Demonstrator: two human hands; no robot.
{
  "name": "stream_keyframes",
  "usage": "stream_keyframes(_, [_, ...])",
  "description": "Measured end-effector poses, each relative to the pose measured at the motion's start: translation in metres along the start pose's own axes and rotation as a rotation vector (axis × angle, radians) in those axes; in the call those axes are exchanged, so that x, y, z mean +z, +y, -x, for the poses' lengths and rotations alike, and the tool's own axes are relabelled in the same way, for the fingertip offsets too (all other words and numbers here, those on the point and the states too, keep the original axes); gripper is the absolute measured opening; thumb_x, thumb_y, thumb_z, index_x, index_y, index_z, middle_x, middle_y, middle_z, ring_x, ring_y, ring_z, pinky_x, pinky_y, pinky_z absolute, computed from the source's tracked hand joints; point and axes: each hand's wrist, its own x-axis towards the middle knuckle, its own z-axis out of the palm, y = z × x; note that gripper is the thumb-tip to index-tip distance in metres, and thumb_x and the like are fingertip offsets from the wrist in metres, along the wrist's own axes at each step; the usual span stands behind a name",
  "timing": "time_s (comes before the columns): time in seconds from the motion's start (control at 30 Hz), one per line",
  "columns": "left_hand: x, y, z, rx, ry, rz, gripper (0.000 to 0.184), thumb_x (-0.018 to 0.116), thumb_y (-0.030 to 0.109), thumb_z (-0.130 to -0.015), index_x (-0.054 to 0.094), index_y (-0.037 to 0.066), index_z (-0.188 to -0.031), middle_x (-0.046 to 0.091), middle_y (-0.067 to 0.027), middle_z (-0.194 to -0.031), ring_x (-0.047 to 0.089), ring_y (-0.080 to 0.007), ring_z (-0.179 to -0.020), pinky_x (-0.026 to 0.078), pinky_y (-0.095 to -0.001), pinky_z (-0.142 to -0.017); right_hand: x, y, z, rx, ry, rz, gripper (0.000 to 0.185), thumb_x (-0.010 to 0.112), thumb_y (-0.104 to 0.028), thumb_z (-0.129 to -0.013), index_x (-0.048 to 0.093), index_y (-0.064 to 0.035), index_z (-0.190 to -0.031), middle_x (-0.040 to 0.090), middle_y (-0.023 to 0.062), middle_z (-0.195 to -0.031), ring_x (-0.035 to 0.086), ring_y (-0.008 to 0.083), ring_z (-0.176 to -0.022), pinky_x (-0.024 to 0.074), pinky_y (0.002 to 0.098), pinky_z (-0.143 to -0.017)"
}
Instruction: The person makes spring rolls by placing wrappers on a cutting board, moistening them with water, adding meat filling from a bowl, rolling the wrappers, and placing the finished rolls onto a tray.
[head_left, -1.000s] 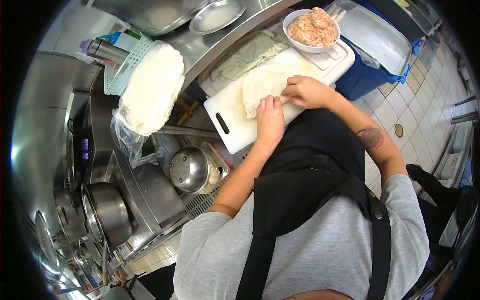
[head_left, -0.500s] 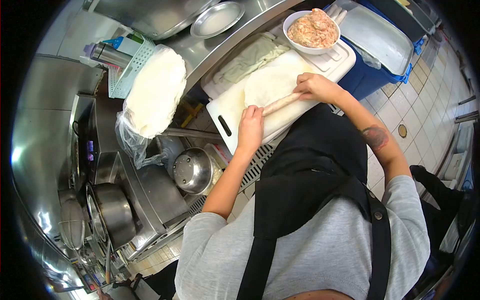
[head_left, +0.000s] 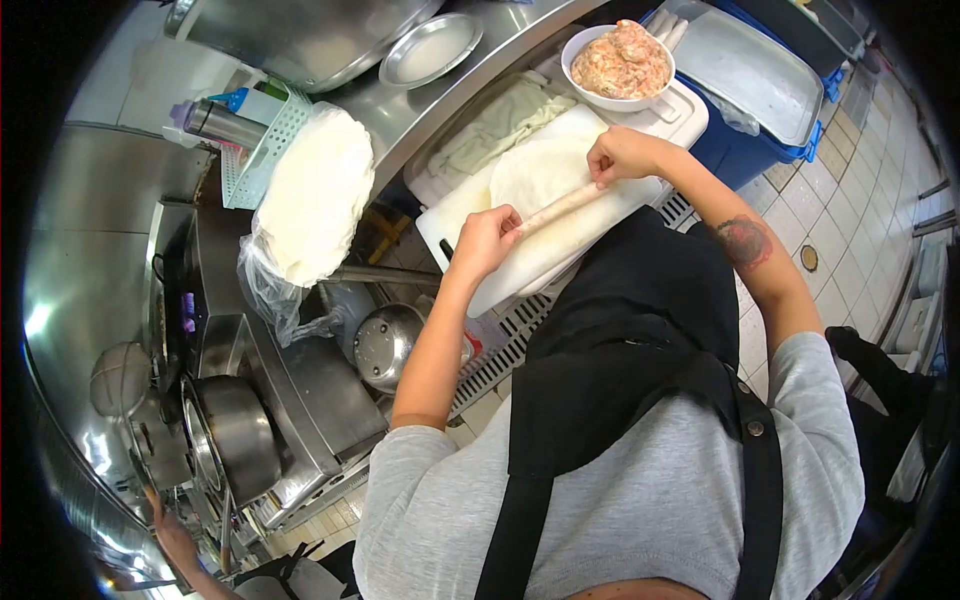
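Worn: heather-grey short-sleeved T-shirt [head_left: 640, 510]; over it, black bib apron [head_left: 640, 300] with broad shoulder straps [head_left: 762, 490], round metal snap [head_left: 755, 429] on the right one. Hands [head_left: 628, 158] bare. Right arm [head_left: 703, 202]: rounded dark-and-red tattoo [head_left: 745, 242].

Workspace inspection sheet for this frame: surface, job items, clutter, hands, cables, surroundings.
Surface: white board, partly covered.
Job items: pale roll along the near edge of a flat sheet; bowl of mix beyond the board.
Clutter: crumpled cloth beside the board; basket with a flask, left.
Hands: left hand and right hand pinch opposite ends of the roll.
Cables: nothing seen.
Surroundings: tiled floor; blue bin, right; pot and another person's hand, lower left.
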Motion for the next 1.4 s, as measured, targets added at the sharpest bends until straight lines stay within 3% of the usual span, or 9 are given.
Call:
stream_keyframes(0.2, [-0.002,-0.016,-0.015,0.054,0.077,-0.066,0.016,0.075,0.007,-0.079,0.075,0.003,-0.094,0.066,-0.0122,-0.084,0.067,-0.0221,-0.076,0.053,-0.0338,-0.073,0.000,0.001,-0.014,0.001,0.013,0.205,0.018,0.076,-0.011,-0.072,0.075,-0.0069,-0.089,0.071,0.0097,-0.079,0.069,0.0256,-0.076,0.0534,0.0380,-0.070])
stream_keyframes(0.4, [0.004,-0.018,-0.019,0.095,0.150,-0.061,0.024,0.069,0.000,-0.076,0.075,0.006,-0.098,0.065,-0.0131,-0.085,0.067,-0.0251,-0.078,0.054,-0.0348,-0.075,0.024,-0.009,-0.009,-0.351,0.166,0.223,0.022,0.066,-0.006,-0.080,0.072,-0.0083,-0.101,0.067,0.0091,-0.093,0.066,0.0281,-0.091,0.0525,0.0390,-0.080])
stream_keyframes(0.43, [0.006,-0.012,-0.018,0.115,0.169,-0.062,0.025,0.067,-0.002,-0.076,0.074,0.006,-0.098,0.065,-0.0137,-0.086,0.066,-0.0266,-0.080,0.053,-0.0358,-0.077,0.029,-0.009,-0.007,-0.392,0.221,0.231,0.017,0.064,-0.007,-0.083,0.072,-0.0075,-0.097,0.067,0.0089,-0.092,0.066,0.0294,-0.091,0.0525,0.0388,-0.081])
stream_keyframes(0.6, [0.035,0.005,-0.008,0.312,0.398,-0.206,0.026,0.062,-0.007,-0.075,0.071,0.001,-0.098,0.064,-0.0163,-0.092,0.063,-0.0340,-0.089,0.052,-0.0412,-0.083,0.035,-0.010,-0.003,-0.385,0.244,0.258,0.020,0.069,-0.016,-0.080,0.072,-0.0085,-0.099,0.064,0.0094,-0.090,0.064,0.0300,-0.092,0.0517,0.0405,-0.081])
stream_keyframes(0.73, [0.047,0.034,0.004,0.253,0.437,-0.354,0.026,0.065,-0.002,-0.075,0.069,0.000,-0.101,0.062,-0.0160,-0.095,0.060,-0.0351,-0.089,0.050,-0.0432,-0.083,0.042,-0.025,-0.006,-0.397,0.272,0.294,0.025,0.075,-0.019,-0.075,0.073,-0.0108,-0.098,0.061,0.0092,-0.090,0.063,0.0303,-0.093,0.0508,0.0412,-0.081])
stream_keyframes(0.87, [0.050,0.015,0.000,0.258,0.439,-0.391,0.025,0.068,0.001,-0.077,0.069,0.001,-0.101,0.062,-0.0153,-0.094,0.060,-0.0344,-0.090,0.050,-0.0434,-0.084,0.038,-0.016,-0.010,-0.348,0.244,0.230,0.025,0.078,-0.018,-0.073,0.074,-0.0108,-0.098,0.062,0.0088,-0.092,0.062,0.0299,-0.094,0.0505,0.0402,-0.083])
stream_keyframes(0.97, [0.044,0.012,-0.002,0.259,0.426,-0.327,0.015,0.062,0.002,-0.080,0.068,0.002,-0.094,0.061,-0.0149,-0.091,0.060,-0.0337,-0.089,0.050,-0.0433,-0.082,0.026,-0.005,-0.003,-0.247,0.182,0.177,0.025,0.078,-0.016,-0.073,0.075,-0.0085,-0.096,0.063,0.0094,-0.094,0.062,0.0291,-0.097,0.0505,0.0394,-0.085])
stream_keyframes(1.17, [0.024,0.000,-0.020,0.193,0.224,-0.250,0.024,0.072,0.004,-0.075,0.071,0.003,-0.099,0.069,-0.0165,-0.095,0.067,-0.0335,-0.089,0.054,-0.0411,-0.083,0.012,0.008,-0.004,-0.193,0.132,0.143,0.022,0.078,-0.012,-0.074,0.075,-0.0059,-0.095,0.069,0.0099,-0.088,0.067,0.0274,-0.084,0.0532,0.0392,-0.077])
stream_keyframes(1.4, [-0.013,-0.003,-0.045,0.047,-0.055,-0.067,0.019,0.074,0.006,-0.077,0.071,0.004,-0.095,0.073,-0.0095,-0.085,0.069,-0.0188,-0.078,0.054,-0.0324,-0.074,-0.006,0.010,-0.017,0.023,0.051,-0.026,0.015,0.079,-0.013,-0.073,0.075,-0.0061,-0.086,0.074,0.0097,-0.084,0.070,0.0221,-0.076,0.0542,0.0352,-0.071])
